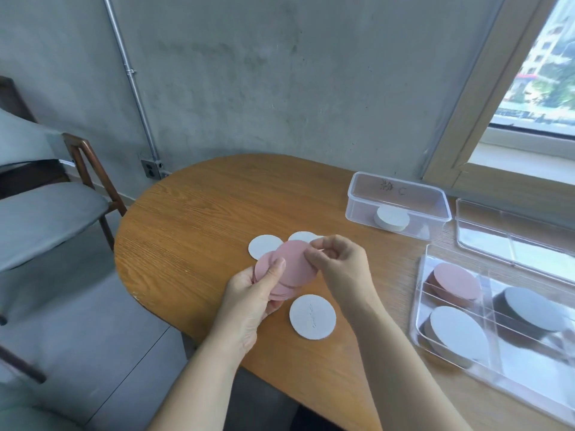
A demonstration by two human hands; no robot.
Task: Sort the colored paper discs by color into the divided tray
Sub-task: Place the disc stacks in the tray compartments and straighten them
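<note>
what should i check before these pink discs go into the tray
1. Left hand grips the pink discs: ok.
2. Right hand pinches the top disc's edge: ok.
3. Held stack is all pink: cannot tell, the lower discs are mostly hidden.
4. Divided tray has a compartment with a pink stack, open on top: ok.
5. Room left in that compartment: cannot tell.
6. Table sorted out: not ok, three white discs lie loose.

Bare concrete wall (249, 73), wooden chair (84, 169) left, bright window (541, 73) right.
</note>
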